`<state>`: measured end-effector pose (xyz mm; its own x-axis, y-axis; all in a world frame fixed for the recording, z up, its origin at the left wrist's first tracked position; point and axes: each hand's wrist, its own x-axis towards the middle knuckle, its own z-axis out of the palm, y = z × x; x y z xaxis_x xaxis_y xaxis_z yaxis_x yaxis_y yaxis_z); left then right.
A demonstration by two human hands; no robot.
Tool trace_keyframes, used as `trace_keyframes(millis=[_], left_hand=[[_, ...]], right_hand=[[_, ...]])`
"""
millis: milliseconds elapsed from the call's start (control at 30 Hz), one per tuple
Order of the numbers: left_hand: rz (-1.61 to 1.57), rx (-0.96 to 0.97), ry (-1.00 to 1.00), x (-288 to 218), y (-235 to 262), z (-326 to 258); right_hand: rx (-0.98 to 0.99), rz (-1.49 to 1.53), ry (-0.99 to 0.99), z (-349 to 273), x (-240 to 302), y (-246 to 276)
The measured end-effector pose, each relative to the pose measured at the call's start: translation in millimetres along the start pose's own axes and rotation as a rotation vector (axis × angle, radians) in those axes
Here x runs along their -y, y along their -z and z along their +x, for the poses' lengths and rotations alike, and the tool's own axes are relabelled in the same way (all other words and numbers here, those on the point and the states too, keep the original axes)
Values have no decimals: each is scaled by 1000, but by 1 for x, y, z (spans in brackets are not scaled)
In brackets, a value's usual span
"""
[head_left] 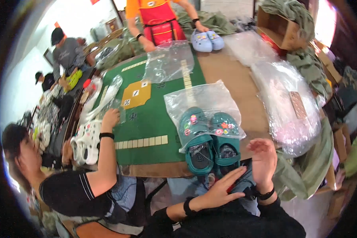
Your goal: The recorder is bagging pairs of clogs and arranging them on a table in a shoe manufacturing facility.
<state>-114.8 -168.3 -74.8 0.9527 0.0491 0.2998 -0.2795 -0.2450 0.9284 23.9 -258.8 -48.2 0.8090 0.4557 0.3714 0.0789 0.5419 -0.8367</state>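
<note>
A pair of dark teal clogs point(199, 155) with colourful charms lies at the table's near edge, heels toward me. Their toe ends are inside a clear plastic bag point(222, 95), while the heel ends stick out of it. My left hand point(219, 189) is just below the heels, fingers stretched out and holding nothing; whether it touches a clog I cannot tell. Raised to the right of the clogs, my right hand point(263, 158) is empty, its palm turned toward them and its fingers loosely bent.
A green mat point(146, 154) with pale tile strips covers part of the brown table point(226, 65). Stacked plastic bags point(285, 107) lie at the right, a phone point(298, 104) on top. Left, a co-worker handles white clogs point(85, 143); across, another person holds light blue clogs point(204, 41).
</note>
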Motion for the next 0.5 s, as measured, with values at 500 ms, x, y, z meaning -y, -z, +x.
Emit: trace_keyframes(millis=[500], left_hand=[[-60, 251, 461, 56, -41, -14]], right_hand=[[458, -669, 790, 3, -15, -45]])
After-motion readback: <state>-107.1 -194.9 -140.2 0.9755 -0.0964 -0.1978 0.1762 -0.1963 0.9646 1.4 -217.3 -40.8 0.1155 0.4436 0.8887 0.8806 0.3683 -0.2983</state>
